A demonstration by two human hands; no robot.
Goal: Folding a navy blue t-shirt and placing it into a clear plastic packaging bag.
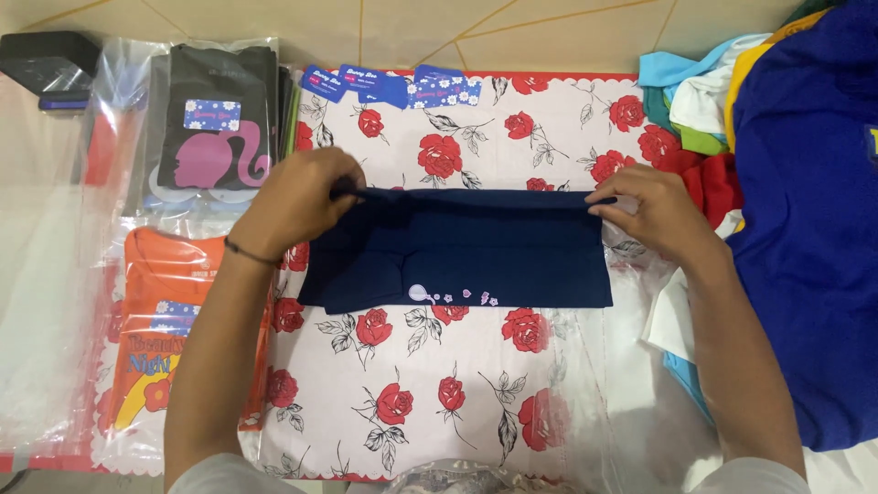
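Both grips are closed on the top edge of a folded navy garment: my left hand pinches its left corner, my right hand its right corner, holding the edge taut. It lies flat at the middle of a rose-print cloth on the desk. At twelve o'clock sit blue card tags. At nine o'clock lie bagged shirts, one black, one orange. At three o'clock is a heap of coloured clothes.

Rose-print cloth over pale tiled floor, evenly lit.
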